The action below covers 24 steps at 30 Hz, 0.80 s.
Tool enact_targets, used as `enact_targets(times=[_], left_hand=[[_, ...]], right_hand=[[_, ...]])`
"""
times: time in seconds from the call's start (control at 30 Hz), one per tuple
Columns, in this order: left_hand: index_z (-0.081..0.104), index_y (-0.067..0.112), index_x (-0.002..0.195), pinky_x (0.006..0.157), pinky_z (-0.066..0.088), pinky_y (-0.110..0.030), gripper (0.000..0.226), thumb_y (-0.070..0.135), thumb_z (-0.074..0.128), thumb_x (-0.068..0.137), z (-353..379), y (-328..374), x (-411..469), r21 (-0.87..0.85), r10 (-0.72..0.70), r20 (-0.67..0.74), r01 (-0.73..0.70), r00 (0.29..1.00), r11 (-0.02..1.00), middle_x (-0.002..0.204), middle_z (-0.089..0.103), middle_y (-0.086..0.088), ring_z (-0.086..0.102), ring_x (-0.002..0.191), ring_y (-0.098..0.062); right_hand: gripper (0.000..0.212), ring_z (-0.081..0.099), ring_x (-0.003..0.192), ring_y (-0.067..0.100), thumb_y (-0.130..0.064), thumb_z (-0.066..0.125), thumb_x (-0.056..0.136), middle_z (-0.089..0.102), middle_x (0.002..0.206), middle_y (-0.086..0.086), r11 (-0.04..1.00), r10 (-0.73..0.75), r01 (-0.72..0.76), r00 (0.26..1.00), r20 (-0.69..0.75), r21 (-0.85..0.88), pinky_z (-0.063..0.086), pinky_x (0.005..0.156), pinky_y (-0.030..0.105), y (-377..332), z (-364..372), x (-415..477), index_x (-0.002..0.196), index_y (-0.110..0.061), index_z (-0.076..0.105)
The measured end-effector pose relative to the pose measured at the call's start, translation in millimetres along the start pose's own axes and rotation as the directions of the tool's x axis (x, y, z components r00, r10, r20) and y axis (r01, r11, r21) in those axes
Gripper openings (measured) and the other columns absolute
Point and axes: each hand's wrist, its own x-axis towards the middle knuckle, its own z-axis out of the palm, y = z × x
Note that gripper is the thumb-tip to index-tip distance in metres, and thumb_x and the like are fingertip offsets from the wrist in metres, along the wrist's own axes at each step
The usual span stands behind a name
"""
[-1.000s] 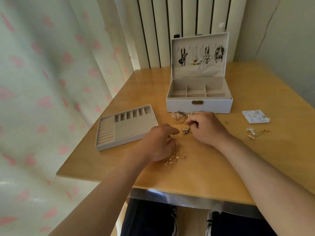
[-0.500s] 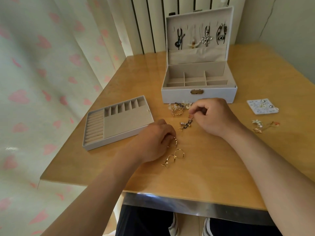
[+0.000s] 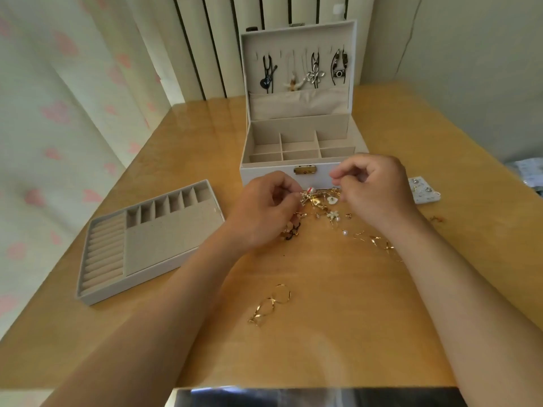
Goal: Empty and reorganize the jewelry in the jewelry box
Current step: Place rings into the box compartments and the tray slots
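Note:
A white jewelry box [image 3: 276, 173] stands open at the back of the wooden table, its beige compartments bare and several pendants [image 3: 305, 70] hanging inside the lid. A heap of gold and pearl jewelry [image 3: 321, 202] lies right in front of the box. My left hand [image 3: 264, 214] pinches a small gold piece at the heap's left edge. My right hand [image 3: 373, 193] hovers with curled fingers over the heap's right side, thumb and forefinger pressed together; what they pinch is too small to tell. Gold twisted hoops [image 3: 271, 304] lie nearer me.
The removed beige tray insert [image 3: 152, 239] with ring rolls and slots lies to the left. A white earring card [image 3: 423, 193] sits to the right of my right hand. Heart-patterned curtains hang at the left; the table's front edge is close to me.
Both hands moved forward to the jewelry heap by the box front. My left hand left the gold hoops behind. The camera came closer and tilted down.

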Motion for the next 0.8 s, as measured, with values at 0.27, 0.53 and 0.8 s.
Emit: enact_targets(times=[0.27, 0.53, 0.8], left_hand=[[0.065, 0.012, 0.089, 0.057, 0.057, -0.036, 0.013, 0.002, 0.061, 0.095, 11, -18, 2, -0.225, -0.027, -0.063, 0.012, 0.998, 0.974, 0.076, 0.071, -0.015, 0.07, 0.066, -0.034], [0.068, 0.011, 0.096, 0.058, 0.054, -0.021, 0.018, -0.006, 0.063, 0.092, 28, -15, -4, -0.302, 0.026, -0.029, -0.033, 0.999, 0.953, 0.073, 0.072, 0.0, 0.068, 0.058, -0.014], [0.071, 0.017, 0.098, 0.063, 0.059, -0.028, 0.02, -0.001, 0.068, 0.09, 28, -16, -5, -0.269, 0.07, -0.166, -0.113, 0.984, 0.957, 0.076, 0.071, 0.004, 0.071, 0.065, -0.018]], right_hand=[[0.023, 0.068, 0.057, 0.012, -0.001, 0.059, 0.087, 0.074, 0.08, 0.001, 0.979, 0.124, -0.046, 0.909, 0.398, -0.2, 0.044, 0.043, 0.022, -10, -39, 20, 0.083, -0.018, 0.075], [0.024, 0.056, 0.047, 0.002, 0.007, 0.06, 0.084, 0.075, 0.079, 0.004, 0.99, 0.04, 0.013, 0.924, 0.38, -0.138, 0.048, 0.051, 0.018, 8, -53, 27, 0.084, -0.011, 0.076], [0.031, 0.055, 0.05, -0.001, 0.003, 0.056, 0.083, 0.073, 0.074, -0.003, 0.978, 0.091, -0.03, 0.953, 0.289, -0.208, 0.049, 0.057, 0.028, 29, -86, 31, 0.078, -0.021, 0.076]])
